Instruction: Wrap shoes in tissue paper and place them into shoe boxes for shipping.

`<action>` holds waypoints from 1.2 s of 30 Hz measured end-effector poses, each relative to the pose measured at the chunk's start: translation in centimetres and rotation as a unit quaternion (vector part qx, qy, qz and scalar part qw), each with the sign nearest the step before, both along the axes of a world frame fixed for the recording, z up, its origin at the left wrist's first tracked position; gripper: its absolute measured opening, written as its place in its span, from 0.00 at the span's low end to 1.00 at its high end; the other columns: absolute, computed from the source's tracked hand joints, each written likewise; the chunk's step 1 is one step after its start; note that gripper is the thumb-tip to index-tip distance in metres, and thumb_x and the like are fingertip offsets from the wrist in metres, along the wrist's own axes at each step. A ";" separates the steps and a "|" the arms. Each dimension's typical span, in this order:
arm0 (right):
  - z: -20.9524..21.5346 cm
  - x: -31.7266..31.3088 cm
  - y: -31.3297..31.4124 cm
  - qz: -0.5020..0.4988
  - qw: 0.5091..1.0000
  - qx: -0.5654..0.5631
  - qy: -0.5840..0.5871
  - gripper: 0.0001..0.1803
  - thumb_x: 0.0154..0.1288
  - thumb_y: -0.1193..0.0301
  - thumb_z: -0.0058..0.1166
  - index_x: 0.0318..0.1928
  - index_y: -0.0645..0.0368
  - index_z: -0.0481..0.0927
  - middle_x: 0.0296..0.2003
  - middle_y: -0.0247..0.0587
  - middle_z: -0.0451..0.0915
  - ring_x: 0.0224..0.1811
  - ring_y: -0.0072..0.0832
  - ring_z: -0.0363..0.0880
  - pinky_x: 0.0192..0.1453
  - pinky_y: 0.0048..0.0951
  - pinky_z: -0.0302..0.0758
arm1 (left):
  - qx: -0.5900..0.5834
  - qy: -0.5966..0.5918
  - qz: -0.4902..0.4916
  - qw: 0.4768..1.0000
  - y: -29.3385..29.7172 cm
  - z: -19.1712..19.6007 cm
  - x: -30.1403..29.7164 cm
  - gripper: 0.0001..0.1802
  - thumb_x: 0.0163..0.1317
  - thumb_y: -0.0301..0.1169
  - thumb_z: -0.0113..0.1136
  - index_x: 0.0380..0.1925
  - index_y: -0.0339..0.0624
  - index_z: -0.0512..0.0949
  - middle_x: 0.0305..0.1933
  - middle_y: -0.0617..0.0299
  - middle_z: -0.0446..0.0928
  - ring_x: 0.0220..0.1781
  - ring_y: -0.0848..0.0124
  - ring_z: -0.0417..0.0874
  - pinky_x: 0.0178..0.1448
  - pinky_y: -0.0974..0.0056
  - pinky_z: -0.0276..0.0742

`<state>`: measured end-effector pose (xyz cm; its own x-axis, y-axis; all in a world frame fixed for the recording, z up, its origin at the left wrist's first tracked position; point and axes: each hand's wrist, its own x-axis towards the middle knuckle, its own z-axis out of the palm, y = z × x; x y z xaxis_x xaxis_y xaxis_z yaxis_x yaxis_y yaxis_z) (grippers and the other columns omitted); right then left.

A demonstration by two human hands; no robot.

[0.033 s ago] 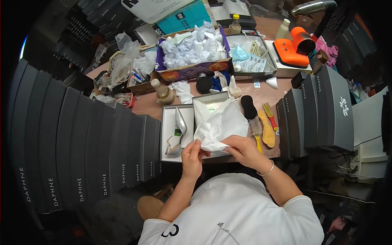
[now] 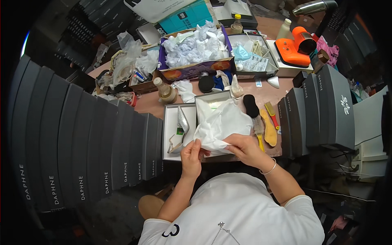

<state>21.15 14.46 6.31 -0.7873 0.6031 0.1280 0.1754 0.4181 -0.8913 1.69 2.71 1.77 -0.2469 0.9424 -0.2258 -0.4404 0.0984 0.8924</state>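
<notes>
A thin white sheet point(image 2: 223, 122), paper or cloth, is pinched between the fingers of both my hands at its near edge. My left hand point(image 2: 192, 154) grips the left part of that edge, and my right hand point(image 2: 245, 149) the right part. The sheet drapes over an open grey shoebox part point(image 2: 212, 98), hiding most of its inside. Just left of it, a white-lined box part point(image 2: 166, 132) with a grey rim holds a silver shoe point(image 2: 183, 121) with a thin strap. Part of that box lies behind my left hand and the sheet.
Dark shoeboxes stand in rows at the left point(image 2: 98, 143) and right point(image 2: 332, 110). Brushes point(image 2: 259, 126), a tan pad point(image 2: 268, 127) and a black oval pad point(image 2: 250, 105) lie right of the sheet. Behind are a bottle point(image 2: 165, 92), a carton of crumpled paper point(image 2: 196, 67) and an orange device point(image 2: 292, 51).
The table and its things sit slightly farther right in the picture. Both hands keep hold of the sheet, with hardly any movement.
</notes>
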 end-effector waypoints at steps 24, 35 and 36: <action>-6.3 -11.5 -11.9 0.013 0.971 -0.234 -0.054 0.17 0.67 0.76 0.49 0.55 0.66 0.73 0.41 0.37 0.76 0.43 0.20 0.75 0.48 0.21 0.73 | -0.176 -0.159 0.084 0.968 -14.8 -4.4 -3.5 0.29 0.67 0.45 0.51 0.61 0.35 0.67 0.54 0.53 0.75 0.57 0.66 0.76 0.61 0.60 0.70; -6.1 -13.2 -16.6 0.322 0.885 -0.295 -0.162 0.27 0.71 0.51 0.45 0.52 0.65 0.72 0.40 0.48 0.80 0.42 0.34 0.77 0.51 0.31 0.72 | -0.152 0.201 0.104 0.962 -22.2 -4.7 -7.1 0.19 0.71 0.37 0.50 0.50 0.31 0.76 0.50 0.53 0.75 0.52 0.70 0.75 0.53 0.69 0.70; -6.8 -13.3 -16.7 0.331 0.891 -0.265 -0.164 0.28 0.72 0.49 0.42 0.49 0.66 0.74 0.39 0.47 0.80 0.41 0.35 0.77 0.50 0.32 0.72 | -0.107 0.207 0.101 0.967 -22.9 -4.7 -6.7 0.19 0.70 0.37 0.51 0.50 0.30 0.75 0.50 0.53 0.75 0.52 0.70 0.75 0.54 0.70 0.70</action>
<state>7.83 -2.24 -0.47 -0.9354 -0.1003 -0.3391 0.3341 0.0633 -0.9404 -4.97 -20.23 -2.91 -0.5316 0.8084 -0.2529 -0.0784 0.2504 0.9650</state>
